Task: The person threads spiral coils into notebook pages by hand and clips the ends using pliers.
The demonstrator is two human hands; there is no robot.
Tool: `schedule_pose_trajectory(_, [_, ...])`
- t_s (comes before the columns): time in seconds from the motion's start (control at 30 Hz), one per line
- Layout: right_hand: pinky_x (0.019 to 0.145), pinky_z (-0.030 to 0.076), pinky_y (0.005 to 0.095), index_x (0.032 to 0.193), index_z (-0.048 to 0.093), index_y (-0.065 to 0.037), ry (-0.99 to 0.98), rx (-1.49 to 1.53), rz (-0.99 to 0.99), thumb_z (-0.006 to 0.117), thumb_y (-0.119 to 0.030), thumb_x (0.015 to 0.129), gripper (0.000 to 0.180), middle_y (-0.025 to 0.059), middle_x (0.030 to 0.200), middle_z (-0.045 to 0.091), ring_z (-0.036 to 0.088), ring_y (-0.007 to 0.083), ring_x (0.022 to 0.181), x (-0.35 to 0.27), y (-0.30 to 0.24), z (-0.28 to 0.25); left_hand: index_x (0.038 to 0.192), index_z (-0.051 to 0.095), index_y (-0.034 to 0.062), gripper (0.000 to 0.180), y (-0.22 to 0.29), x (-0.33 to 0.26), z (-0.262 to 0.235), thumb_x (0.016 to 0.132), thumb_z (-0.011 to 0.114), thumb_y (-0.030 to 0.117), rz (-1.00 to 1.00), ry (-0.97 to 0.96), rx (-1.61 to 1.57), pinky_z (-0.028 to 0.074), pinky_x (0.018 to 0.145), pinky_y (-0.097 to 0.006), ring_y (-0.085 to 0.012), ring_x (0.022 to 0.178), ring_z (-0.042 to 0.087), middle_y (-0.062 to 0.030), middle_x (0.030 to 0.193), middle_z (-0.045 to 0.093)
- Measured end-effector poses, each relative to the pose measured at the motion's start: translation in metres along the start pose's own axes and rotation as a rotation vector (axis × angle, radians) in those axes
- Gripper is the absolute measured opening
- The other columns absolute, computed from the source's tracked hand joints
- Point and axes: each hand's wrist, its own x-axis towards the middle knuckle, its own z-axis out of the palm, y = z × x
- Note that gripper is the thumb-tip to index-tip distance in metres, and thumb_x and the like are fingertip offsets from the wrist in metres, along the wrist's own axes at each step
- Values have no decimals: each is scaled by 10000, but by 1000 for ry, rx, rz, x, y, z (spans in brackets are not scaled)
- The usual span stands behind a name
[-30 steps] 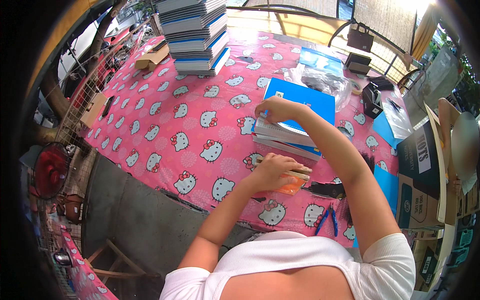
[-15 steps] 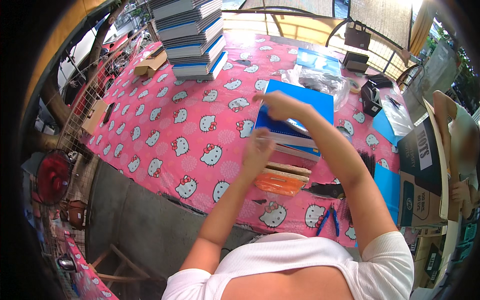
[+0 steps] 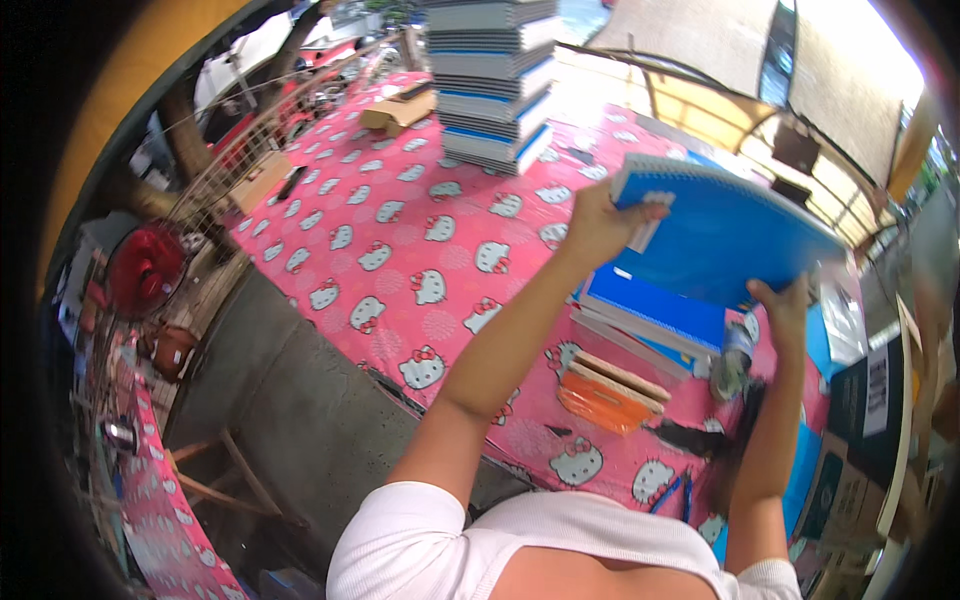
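A blue spiral notebook (image 3: pixel 720 228) is lifted above the table, tilted. My left hand (image 3: pixel 600 222) grips its near left corner by the spiral edge. My right hand (image 3: pixel 785 312) holds its lower right edge. Under it lies a short stack of blue notebooks (image 3: pixel 650 312) on the pink patterned tablecloth (image 3: pixel 400 260). An orange pad-like thing with a pale block on top (image 3: pixel 610 395) lies in front of that stack.
A tall stack of notebooks (image 3: pixel 495 75) stands at the far side of the table. A small cardboard box (image 3: pixel 398 110) lies left of it. Blue pens (image 3: pixel 675 490) lie near the front edge. A red fan (image 3: pixel 145 270) stands at the left, cartons (image 3: pixel 865 440) at the right.
My left hand left the orange thing and went up to the notebook. Both hands have raised the top blue notebook off the short stack, and the view has swung closer.
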Motion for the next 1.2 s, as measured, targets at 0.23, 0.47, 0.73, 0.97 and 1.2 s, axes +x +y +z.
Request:
schedule_pose_trajectory(0.23, [565, 550, 279, 1231, 446, -37, -145, 248, 310, 786, -80, 707, 626, 91, 1006, 635, 627, 167, 791, 20, 92, 32, 1247, 412, 15, 556, -94, 20, 7, 783, 718, 22, 131, 48, 2, 522, 753, -275, -147, 908, 600, -101, 1033, 608])
schedule_pose_trajectory(0.47, [729, 516, 358, 1262, 420, -43, -100, 100, 248, 689, 51, 744, 592, 126, 1083, 608, 610, 225, 912, 16, 118, 9, 1194, 449, -6, 437, -120, 25, 24, 833, 687, 57, -42, -71, 104, 507, 760, -268, -142, 892, 604, -88, 1028, 616])
schedule_pose_trajectory(0.73, [727, 499, 379, 1100, 525, -24, -317, -135, 193, 645, 94, 715, 420, 197, 946, 631, 646, 338, 856, -82, 63, -37, 1110, 532, -32, 327, -51, -60, 16, 819, 676, 6, -251, -32, 323, 510, 712, -264, -140, 822, 625, -109, 952, 658])
schedule_pose_trajectory(0.97, [716, 500, 401, 1019, 523, -14, -257, 5, 162, 600, 109, 734, 320, 193, 915, 625, 634, 371, 857, -145, 89, -20, 1198, 498, -37, 480, -71, -106, -5, 774, 720, 8, -475, -93, 371, 475, 885, -314, -214, 1046, 591, -183, 1161, 585])
schedule_pose_trajectory(1.2, [768, 459, 445, 989, 460, -6, -145, -101, 244, 626, 62, 720, 323, 196, 908, 578, 577, 402, 904, -191, 145, -12, 1441, 248, 18, 806, -7, -128, 133, 807, 676, 273, 424, -582, 1310, 94, 1111, -548, -326, 1393, 208, -186, 1445, 285])
